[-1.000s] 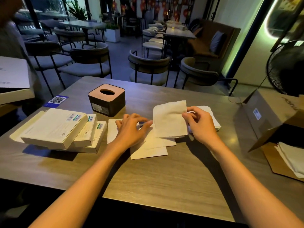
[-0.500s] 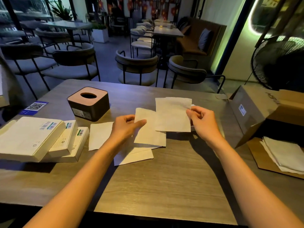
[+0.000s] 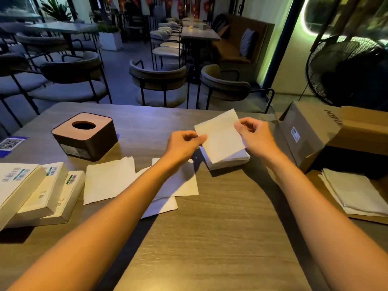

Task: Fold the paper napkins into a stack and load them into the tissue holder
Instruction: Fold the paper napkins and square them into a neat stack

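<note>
A white paper napkin (image 3: pixel 220 137) is held up above the table. My left hand (image 3: pixel 183 143) pinches its left edge and my right hand (image 3: pixel 255 136) pinches its right edge. Right under it lies a small stack of napkins (image 3: pixel 228 159). Several loose napkins (image 3: pixel 109 181) lie spread on the table to the left, partly under my left forearm. The tissue holder (image 3: pixel 84 136), dark brown with a pink top and a round opening, stands at the back left, apart from both hands.
Flat white boxes (image 3: pixel 42 192) lie stacked at the left edge. An open cardboard box (image 3: pixel 310 133) lies on its side at the right, with more napkins (image 3: pixel 354 190) on its flap. A QR sticker (image 3: pixel 11 143) is far left. Chairs stand beyond the wooden table (image 3: pixel 210 238).
My left hand let go of the napkin it held and moved right to pinch the raised napkin's left edge. The camera view swung left, and the napkin now hangs over the stack.
</note>
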Demonstrator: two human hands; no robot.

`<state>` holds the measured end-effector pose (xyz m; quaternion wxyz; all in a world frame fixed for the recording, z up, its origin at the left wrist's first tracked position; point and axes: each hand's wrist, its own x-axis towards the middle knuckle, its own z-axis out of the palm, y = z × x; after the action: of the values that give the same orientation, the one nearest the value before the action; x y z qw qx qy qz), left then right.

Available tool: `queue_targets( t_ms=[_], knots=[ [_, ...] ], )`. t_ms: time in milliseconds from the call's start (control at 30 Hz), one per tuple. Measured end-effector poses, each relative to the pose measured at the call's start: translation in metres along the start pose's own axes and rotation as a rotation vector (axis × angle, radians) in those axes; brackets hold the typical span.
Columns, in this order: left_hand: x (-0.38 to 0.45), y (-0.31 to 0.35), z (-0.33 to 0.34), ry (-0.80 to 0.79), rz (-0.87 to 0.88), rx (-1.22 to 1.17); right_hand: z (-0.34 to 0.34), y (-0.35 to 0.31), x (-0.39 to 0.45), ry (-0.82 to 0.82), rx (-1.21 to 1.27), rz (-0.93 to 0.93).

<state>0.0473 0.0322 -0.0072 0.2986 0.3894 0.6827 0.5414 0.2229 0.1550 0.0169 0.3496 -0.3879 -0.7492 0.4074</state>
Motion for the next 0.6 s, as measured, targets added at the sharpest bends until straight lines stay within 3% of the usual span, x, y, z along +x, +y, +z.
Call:
queue_targets(
  t_ms=[267,367,600],
  knots=[
    [0.03,-0.008,0.041,0.155,0.024,0.102,0.002,0.039,0.02,0.067,-0.173,0.037],
    [0.038,-0.017,0.043,0.147,0.044,0.217,0.005,0.047,0.021,0.066,-0.246,0.046],
    [0.041,-0.027,0.038,0.163,0.068,0.197,0.009,0.051,0.016,-0.015,-0.306,0.099]
  ],
)
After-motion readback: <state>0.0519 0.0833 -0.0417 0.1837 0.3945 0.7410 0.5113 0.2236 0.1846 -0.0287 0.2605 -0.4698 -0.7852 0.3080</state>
